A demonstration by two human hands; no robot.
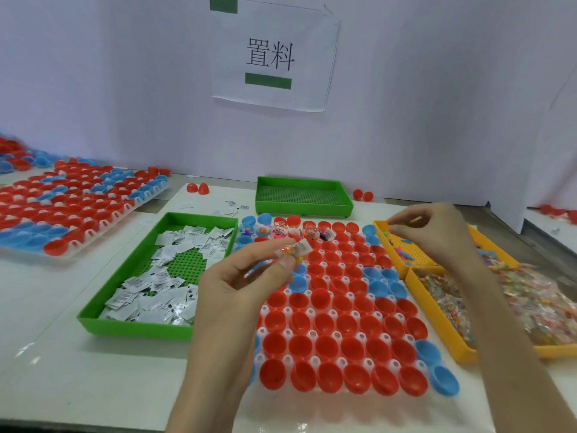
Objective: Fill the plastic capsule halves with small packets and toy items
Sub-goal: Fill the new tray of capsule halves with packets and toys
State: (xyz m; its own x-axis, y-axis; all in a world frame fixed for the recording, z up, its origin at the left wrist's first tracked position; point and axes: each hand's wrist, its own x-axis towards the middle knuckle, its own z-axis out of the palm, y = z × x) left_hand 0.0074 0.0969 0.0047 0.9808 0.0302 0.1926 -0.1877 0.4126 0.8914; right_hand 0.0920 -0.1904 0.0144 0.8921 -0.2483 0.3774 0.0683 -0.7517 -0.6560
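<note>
white table (93, 370): packet (295, 250) inside left grip (237, 285)

Paper sign (274, 54) on wall: "置料"; packet print unreadable

White paper sign (271, 54) on white partition wall (437, 104); two black characters printed on it. Green strips (268, 81) at sign's top and below characters. Green perforated tray (303, 209) on white table (78, 370), near wall base.

White wall (125, 89), paper sign (274, 54)
</note>
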